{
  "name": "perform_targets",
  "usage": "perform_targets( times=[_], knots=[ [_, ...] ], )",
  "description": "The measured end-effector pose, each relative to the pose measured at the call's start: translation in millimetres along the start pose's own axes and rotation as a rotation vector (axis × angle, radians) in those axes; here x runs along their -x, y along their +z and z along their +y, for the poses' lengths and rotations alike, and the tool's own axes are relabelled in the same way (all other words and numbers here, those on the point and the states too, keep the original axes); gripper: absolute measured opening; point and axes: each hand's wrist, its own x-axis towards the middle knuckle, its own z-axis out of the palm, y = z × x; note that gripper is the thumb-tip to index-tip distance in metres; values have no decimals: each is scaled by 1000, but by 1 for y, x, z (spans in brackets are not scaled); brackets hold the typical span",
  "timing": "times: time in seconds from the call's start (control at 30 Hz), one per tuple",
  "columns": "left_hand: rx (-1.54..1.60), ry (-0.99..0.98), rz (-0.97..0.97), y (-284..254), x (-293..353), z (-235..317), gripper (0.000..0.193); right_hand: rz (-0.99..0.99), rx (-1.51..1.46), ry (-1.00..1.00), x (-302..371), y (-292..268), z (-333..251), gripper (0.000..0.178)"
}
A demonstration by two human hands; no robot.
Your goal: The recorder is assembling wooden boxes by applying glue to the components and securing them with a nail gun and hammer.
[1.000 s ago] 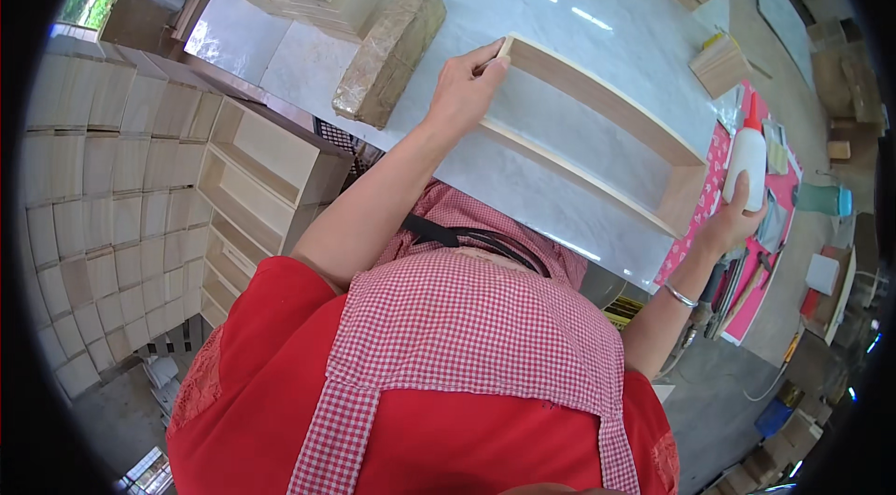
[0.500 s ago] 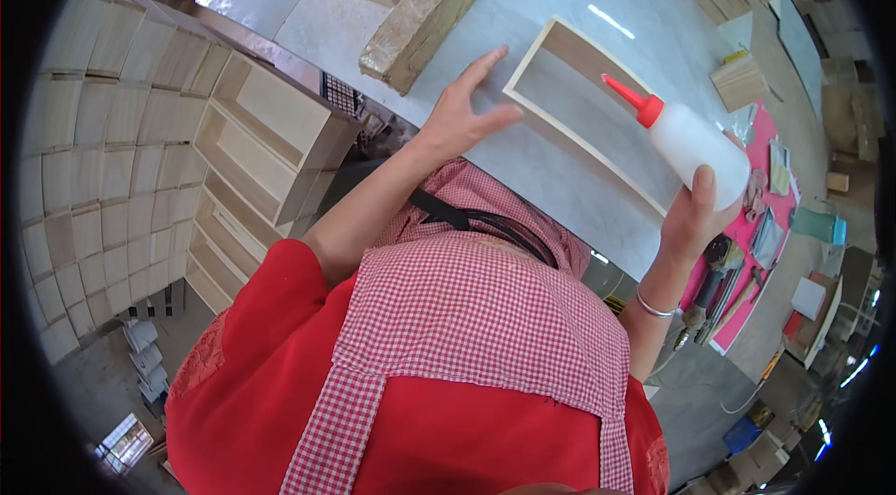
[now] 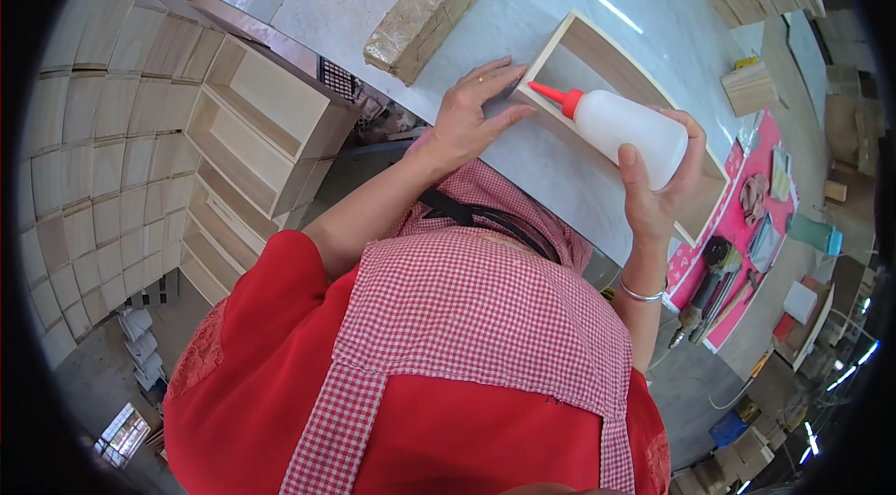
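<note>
Workshop, left to right: stacked wooden boxes (image 3: 103,145), cropped; left hand (image 3: 467,117), thumb and fingers parted at the left corner of a wooden frame (image 3: 609,52) on the marbled table (image 3: 341,14), contact uncertain; white squeeze bottle (image 3: 627,133), red tip at that corner, masking part of the frame; right hand (image 3: 660,204), gripping the bottle, fingers partly hidden.

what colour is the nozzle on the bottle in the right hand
Red; the nozzle shows best in the head view.

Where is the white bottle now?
Right of centre in the head view: the right hand holds the white bottle over the frame, its red nozzle toward the end beside the left hand.
</note>
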Motion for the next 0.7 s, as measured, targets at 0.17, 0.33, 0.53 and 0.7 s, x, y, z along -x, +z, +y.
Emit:
perform_targets(
  times=[0.17,0.33,0.53,0.7],
  knots=[
    [2,-21,4,0,0,2,50,-44,29,-63,-2,4,0,57],
    [-8,-19,12,1,0,2,50,-10,83,-58,-7,3,2,58],
    [-3,-8,3,0,-1,5,51,30,135,-72,-18,4,3,55],
    [-14,-3,-1,1,0,3,51,98,197,-100,-30,6,9,53]
  ],
)
